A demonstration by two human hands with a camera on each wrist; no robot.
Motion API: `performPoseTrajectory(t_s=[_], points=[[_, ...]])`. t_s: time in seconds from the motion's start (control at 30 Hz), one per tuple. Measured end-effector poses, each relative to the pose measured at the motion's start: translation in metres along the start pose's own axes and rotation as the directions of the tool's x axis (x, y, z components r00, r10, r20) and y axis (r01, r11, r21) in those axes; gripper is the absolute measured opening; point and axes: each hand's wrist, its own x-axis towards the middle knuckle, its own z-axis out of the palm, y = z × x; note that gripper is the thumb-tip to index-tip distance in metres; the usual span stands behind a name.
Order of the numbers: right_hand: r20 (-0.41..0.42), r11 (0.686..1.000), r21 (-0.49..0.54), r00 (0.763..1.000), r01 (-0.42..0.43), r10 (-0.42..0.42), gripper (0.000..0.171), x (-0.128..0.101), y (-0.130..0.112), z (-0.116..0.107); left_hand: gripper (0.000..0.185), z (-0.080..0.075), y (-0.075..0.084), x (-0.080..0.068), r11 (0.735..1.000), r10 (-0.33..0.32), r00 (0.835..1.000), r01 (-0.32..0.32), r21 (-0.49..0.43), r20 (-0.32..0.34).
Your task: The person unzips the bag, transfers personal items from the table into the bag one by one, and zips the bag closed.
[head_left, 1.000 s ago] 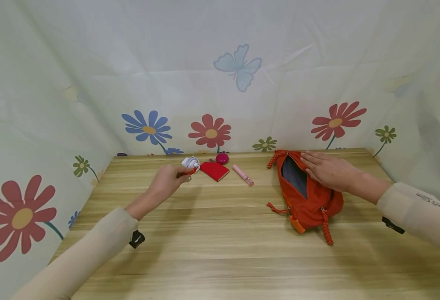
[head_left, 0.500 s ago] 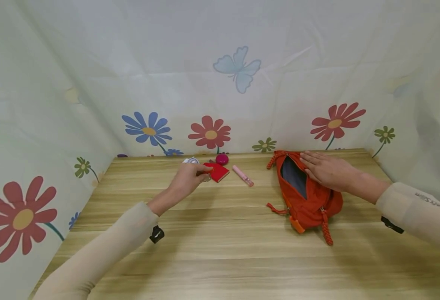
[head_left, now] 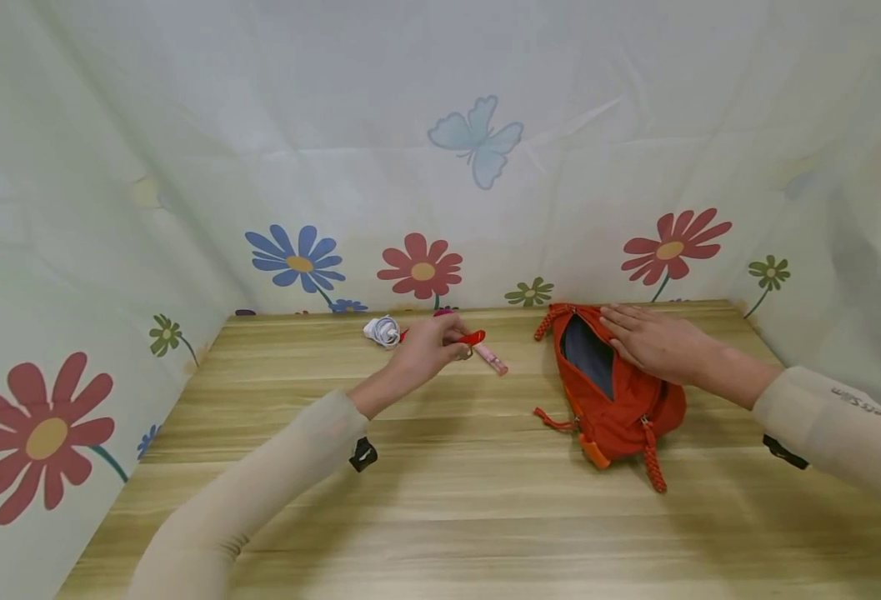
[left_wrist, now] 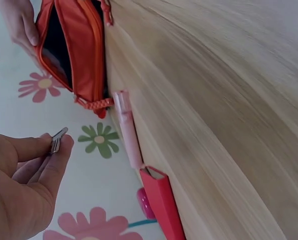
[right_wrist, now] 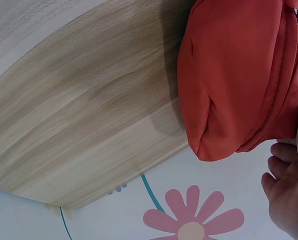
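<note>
While the right hand lies flat, fingers straight, on the open orange pouch right of centre in the head view, the left hand near the middle pinches a small red object above the table, beside the pink tube. A white cable coil lies just left of it.

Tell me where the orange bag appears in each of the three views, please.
Head: orange bag right of centre on the table, under the right hand.
Left wrist: top left corner, mouth open.
Right wrist: upper right, filling that corner.
Shared landmark: the wooden table.
</note>
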Motion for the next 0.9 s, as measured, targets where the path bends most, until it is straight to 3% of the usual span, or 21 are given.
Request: performPoseTrajectory(t_s=[0.13, 0.6, 0.9], points=[[0.0, 1.0, 0.007, 1.0, 0.0, 0.0, 0.05, 0.0, 0.0, 0.0, 0.021, 0.01, 0.007, 0.01, 1.0, -0.019, 1.0, 0.02, -0.018, 0.018], [-0.004, 1.0, 0.011, 1.0, -0.002, 0.002, 0.05, 0.0, 0.001, -0.001, 0.015, 0.037, 0.025, 0.043, 0.996, 0.085, 0.996, -0.085, 0.014, -0.002], [0.0, 1.0, 0.01, 1.0, -0.006, 0.006, 0.05, -0.001, 0.0, -0.003, 0.017, 0.055, 0.037, 0.058, 0.995, -0.008, 1.0, 0.011, -0.097, 0.03]])
